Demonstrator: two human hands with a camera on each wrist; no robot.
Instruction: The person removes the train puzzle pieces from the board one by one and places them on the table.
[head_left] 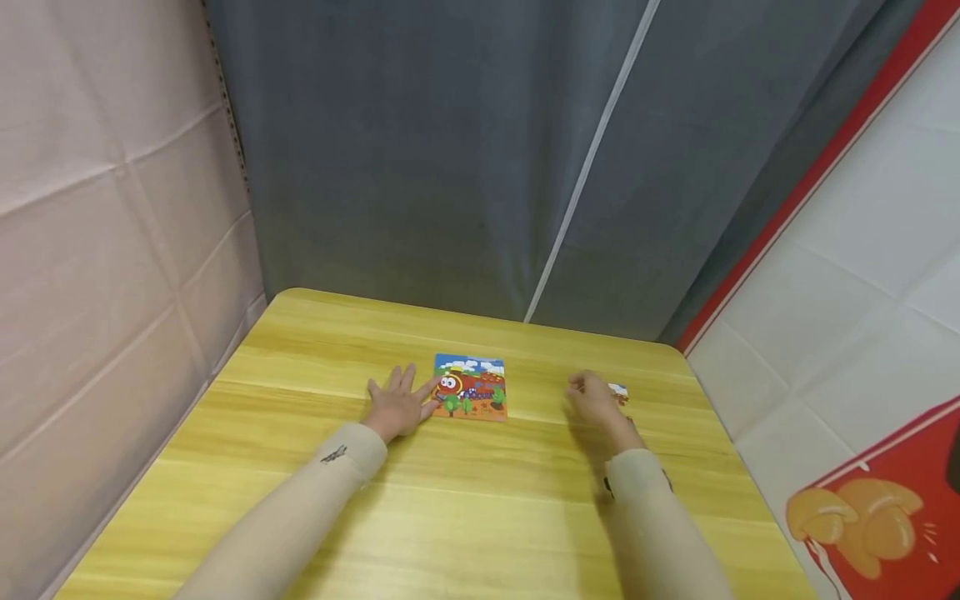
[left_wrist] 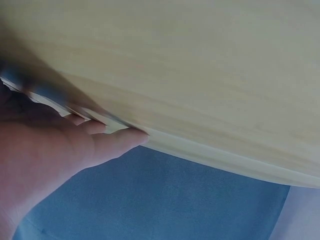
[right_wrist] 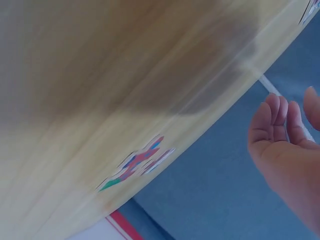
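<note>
A small square jigsaw [head_left: 470, 387] with a red cartoon train lies on the yellow wooden table [head_left: 465, 508]. My left hand [head_left: 397, 406] lies flat beside it, fingers spread, fingertips against its left edge. The left wrist view shows that hand [left_wrist: 60, 150] pressed at the jigsaw's edge [left_wrist: 47, 97]. My right hand [head_left: 594, 401] hovers over the table to the right, fingers relaxed and holding nothing. Just beyond it lies a loose puzzle piece [head_left: 618, 391]. In the right wrist view, loose pieces [right_wrist: 141, 162] lie on the wood, apart from the empty palm [right_wrist: 285, 145].
A grey curtain [head_left: 465, 150] hangs behind the table's far edge. A pink cloth wall [head_left: 97, 250] runs along the left side. On the right is a white and red banner [head_left: 855, 358]. The table's corners are rounded.
</note>
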